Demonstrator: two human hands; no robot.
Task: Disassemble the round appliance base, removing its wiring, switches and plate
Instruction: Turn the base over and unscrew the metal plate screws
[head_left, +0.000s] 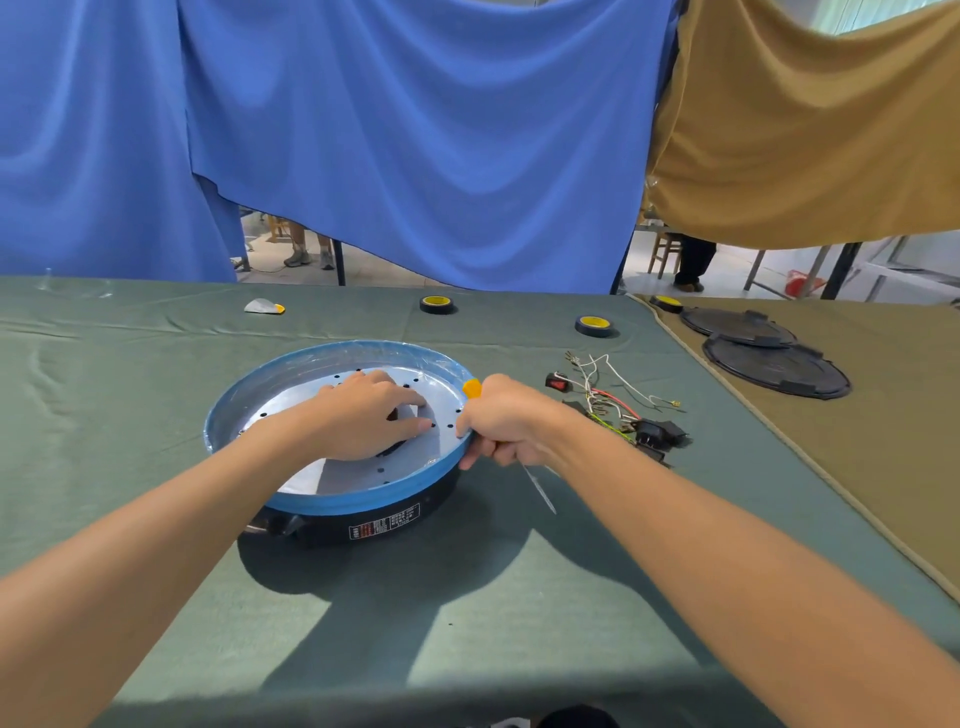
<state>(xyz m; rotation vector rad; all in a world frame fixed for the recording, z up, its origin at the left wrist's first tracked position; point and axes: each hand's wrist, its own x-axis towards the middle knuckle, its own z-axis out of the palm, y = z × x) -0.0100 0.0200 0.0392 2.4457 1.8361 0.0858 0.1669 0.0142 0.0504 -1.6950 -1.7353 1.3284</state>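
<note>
The round appliance base (363, 506) sits on the green cloth, black below with a blue rim. Inside it lies a silver plate (447, 400) dotted with small holes. My left hand (363, 415) reaches into the base, its fingers resting on the plate around a dark central opening. My right hand (506, 421) grips a screwdriver (471, 388) with an orange handle at the base's right rim; the metal shaft points down toward me. A bundle of loose wires with black and red switches (613, 405) lies on the cloth just right of the base.
Two rolls of black tape with yellow cores (436, 304) (595, 326) lie at the back of the table. Two black round covers (774, 364) rest on the tan cloth at right. Blue and tan curtains hang behind.
</note>
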